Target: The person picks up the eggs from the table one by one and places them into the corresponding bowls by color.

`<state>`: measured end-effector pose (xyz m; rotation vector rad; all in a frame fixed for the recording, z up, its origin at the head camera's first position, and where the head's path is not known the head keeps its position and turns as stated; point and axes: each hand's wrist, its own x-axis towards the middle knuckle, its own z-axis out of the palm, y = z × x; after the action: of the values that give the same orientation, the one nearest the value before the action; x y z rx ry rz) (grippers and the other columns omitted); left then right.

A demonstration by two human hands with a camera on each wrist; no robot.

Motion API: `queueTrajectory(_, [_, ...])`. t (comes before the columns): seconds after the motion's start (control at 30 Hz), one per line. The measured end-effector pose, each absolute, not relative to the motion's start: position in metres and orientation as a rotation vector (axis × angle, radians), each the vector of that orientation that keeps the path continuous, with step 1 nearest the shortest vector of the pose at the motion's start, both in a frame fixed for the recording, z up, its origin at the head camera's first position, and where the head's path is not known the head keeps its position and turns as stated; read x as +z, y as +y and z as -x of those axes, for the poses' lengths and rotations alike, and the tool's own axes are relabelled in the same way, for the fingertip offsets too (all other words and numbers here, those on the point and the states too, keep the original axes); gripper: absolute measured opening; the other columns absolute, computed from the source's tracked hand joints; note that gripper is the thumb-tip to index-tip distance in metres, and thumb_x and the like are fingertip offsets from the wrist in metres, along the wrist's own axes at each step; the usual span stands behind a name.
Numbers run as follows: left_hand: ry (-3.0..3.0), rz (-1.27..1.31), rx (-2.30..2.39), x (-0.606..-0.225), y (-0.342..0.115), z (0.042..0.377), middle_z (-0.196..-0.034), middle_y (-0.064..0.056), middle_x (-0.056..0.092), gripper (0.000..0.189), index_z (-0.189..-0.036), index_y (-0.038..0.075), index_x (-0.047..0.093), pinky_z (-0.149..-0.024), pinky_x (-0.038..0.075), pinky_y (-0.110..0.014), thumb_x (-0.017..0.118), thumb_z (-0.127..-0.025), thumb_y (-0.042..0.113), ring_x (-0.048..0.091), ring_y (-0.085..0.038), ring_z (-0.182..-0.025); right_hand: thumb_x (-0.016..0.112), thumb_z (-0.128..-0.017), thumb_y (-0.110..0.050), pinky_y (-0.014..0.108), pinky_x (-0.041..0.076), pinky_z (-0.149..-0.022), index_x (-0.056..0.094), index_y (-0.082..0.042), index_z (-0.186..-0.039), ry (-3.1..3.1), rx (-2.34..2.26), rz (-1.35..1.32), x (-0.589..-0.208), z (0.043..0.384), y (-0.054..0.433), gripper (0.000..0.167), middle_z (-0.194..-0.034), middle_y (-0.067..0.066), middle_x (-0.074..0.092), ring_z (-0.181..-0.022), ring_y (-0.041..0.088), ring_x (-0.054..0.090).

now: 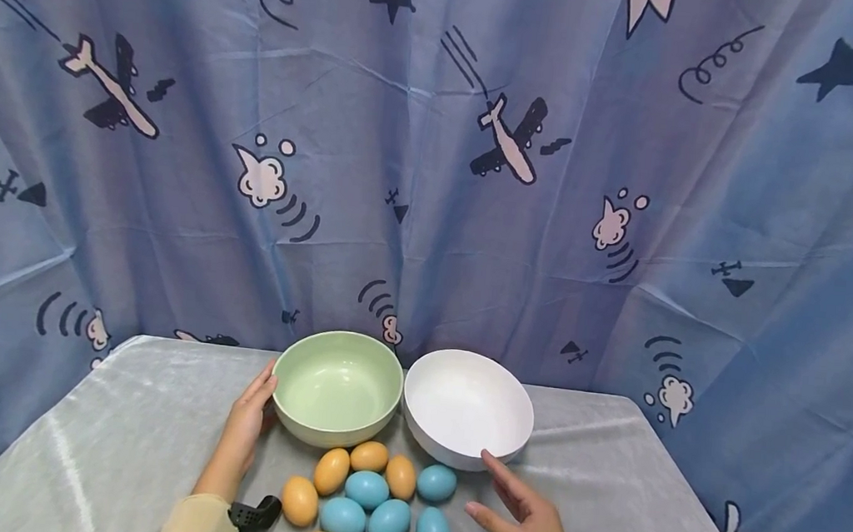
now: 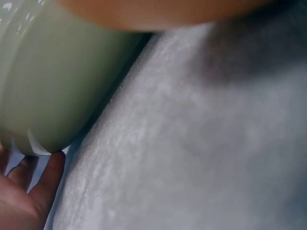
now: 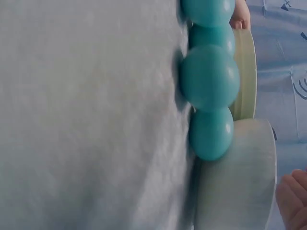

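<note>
A light green bowl (image 1: 331, 432) stands at the back of the table, its inside bare. My left hand (image 1: 241, 427) rests against its left side, fingers extended along the outer wall. In the left wrist view, fingertips (image 2: 56, 165) touch the bowl's lower wall. To the right is a white bowl (image 1: 431, 443), bare inside too. My right hand (image 1: 527, 516) hovers by its front right rim, fingers spread and holding nothing, index fingertip overlapping the rim. Several orange eggs (image 1: 299, 501) and several blue eggs (image 1: 389, 521) lie between my hands, in front of the bowls.
A grey velvety cloth (image 1: 134, 443) covers the table. Behind the far edge hangs a blue curtain (image 1: 434, 175) printed with planes and stars. A black strap device (image 1: 255, 515) sits on my left wrist beside the orange eggs.
</note>
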<state>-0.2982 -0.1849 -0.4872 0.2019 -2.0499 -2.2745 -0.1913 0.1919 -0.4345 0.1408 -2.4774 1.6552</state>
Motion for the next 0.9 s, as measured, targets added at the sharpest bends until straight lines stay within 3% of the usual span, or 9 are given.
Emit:
queueTrajectory(0.13, [-2.056,-0.192,-2.267,-0.49,-0.184,0.297,-0.168,-0.003,0.009,0.059,-0.161,0.02,0.014,-0.123,0.012,-0.059,0.033,-0.109,0.04,0.007,-0.031,-0.155,0.086,-0.077,-0.017,0.022,0.051,-0.099,0.067,-0.007,-0.129,-2.514,1.735,-0.033,-0.44,0.188,0.188,0.057,-0.133,0.009,0.066,-0.112,-0.01,0.058])
queueTrajectory(0.27, [-2.058,-0.192,-2.253,-0.489,-0.182,0.296,-0.168,-0.002,0.009,0.059,-0.161,0.022,0.015,-0.124,0.009,-0.058,0.034,-0.108,0.042,0.005,-0.029,-0.156,0.086,-0.076,-0.016,0.031,0.052,-0.1,0.068,-0.004,-0.126,-2.521,1.782,0.018,-0.445,0.187,0.185,0.055,-0.129,0.013,0.068,-0.112,0.001,0.065])
queueTrajectory(0.6, [-2.073,-0.182,-2.247,-0.487,-0.184,0.298,-0.169,-0.001,0.008,0.058,-0.161,0.022,0.014,-0.123,0.01,-0.059,0.032,-0.109,0.04,0.005,-0.029,-0.156,0.087,-0.075,-0.017,0.032,0.052,-0.1,0.064,-0.001,-0.129,-2.503,1.905,0.075,-0.455,0.188,0.179,0.061,-0.132,0.017,0.065,-0.125,0.031,0.061])
queueTrajectory(0.9, [-2.063,-0.213,-2.256,-0.488,-0.186,0.299,-0.169,-0.003,0.009,0.059,-0.161,0.021,0.014,-0.124,0.011,-0.057,0.033,-0.109,0.041,0.007,-0.03,-0.156,0.087,-0.076,-0.023,0.033,0.054,-0.098,0.057,0.006,-0.135,-2.59,1.99,0.103,-0.464,0.195,0.179,0.072,-0.136,0.024,0.06,-0.128,0.037,0.057])
